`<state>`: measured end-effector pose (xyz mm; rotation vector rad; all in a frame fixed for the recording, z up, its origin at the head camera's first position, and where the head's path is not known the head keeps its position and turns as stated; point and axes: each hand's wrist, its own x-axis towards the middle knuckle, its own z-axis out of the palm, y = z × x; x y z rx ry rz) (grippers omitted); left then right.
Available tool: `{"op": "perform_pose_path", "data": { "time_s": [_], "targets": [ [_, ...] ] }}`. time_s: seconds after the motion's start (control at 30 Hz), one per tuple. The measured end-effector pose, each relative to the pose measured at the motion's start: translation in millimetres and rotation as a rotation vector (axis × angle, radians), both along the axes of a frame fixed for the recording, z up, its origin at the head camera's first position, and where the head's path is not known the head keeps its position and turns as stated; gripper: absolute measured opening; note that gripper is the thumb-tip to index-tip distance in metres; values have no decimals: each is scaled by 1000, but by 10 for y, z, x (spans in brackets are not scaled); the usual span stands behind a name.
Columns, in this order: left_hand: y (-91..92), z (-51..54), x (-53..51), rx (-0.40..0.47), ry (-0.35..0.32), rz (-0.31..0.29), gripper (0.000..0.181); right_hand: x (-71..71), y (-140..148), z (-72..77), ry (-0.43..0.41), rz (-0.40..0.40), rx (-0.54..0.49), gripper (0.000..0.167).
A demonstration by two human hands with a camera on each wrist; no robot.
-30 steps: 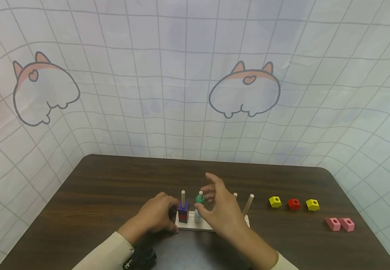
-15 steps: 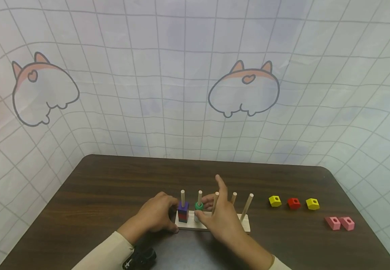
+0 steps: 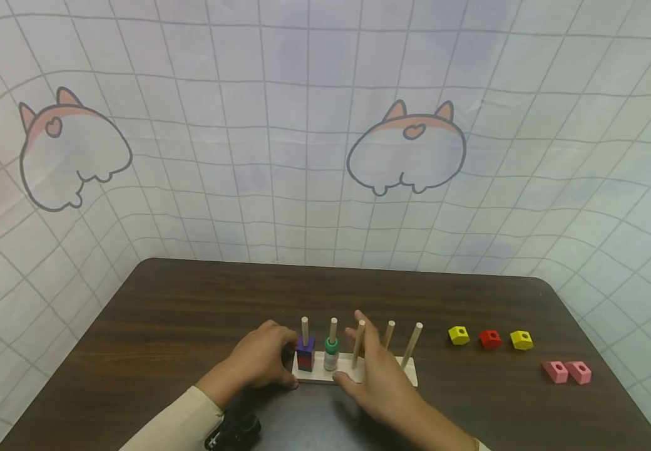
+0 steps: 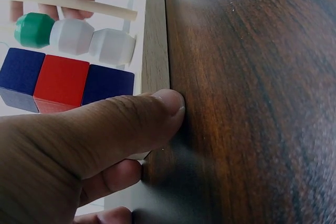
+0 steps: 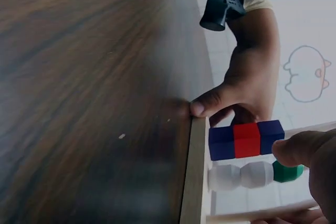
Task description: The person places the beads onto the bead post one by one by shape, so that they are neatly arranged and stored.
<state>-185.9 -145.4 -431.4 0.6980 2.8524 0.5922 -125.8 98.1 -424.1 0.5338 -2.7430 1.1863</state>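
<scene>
A pale wooden peg board (image 3: 318,376) with several upright pegs lies near the front of the table. At its left end my left hand (image 3: 260,357) holds the base, the thumb (image 4: 157,108) on the front edge. The first peg carries a stack of blue, red and blue square blocks (image 5: 247,140). On the second peg sit two white beads (image 4: 113,45) under a green bead (image 3: 332,346). My right hand (image 3: 380,379) is around the third peg (image 3: 358,344) with nothing in its grasp, fingers behind and thumb in front. The third, fourth and fifth pegs are bare.
On the right of the dark wooden table (image 3: 218,288) lie a yellow block (image 3: 459,336), a red block (image 3: 490,339), another yellow block (image 3: 521,340) and two pink blocks (image 3: 555,372). A black wrist device (image 3: 232,432) sits by the left sleeve.
My right hand has let go of the green bead, which slid down its peg onto the white beads, and has moved right and down. My left hand has stayed put.
</scene>
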Motion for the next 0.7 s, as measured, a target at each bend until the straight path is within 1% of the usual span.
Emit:
{"op": "perform_pose_path", "data": {
  "time_s": [0.13,0.37,0.47,0.6,0.7],
  "targets": [
    [3,4,0,-3,-7,3,49,63,116,-15,-39,55,59,91],
    [-2,-18,-5,-4,-2,3,49,140,371,-95,-63,147,123,74],
    [-2,-30,-10,-9,1,5,49,152,497,-133,-36,180,171,60],
    [1,-25,-10,-7,-4,6,50,161,674,-176,45,192,246,42],
    [2,-25,-11,-7,-3,3,50,160,813,-213,75,189,276,36]
  ]
}}
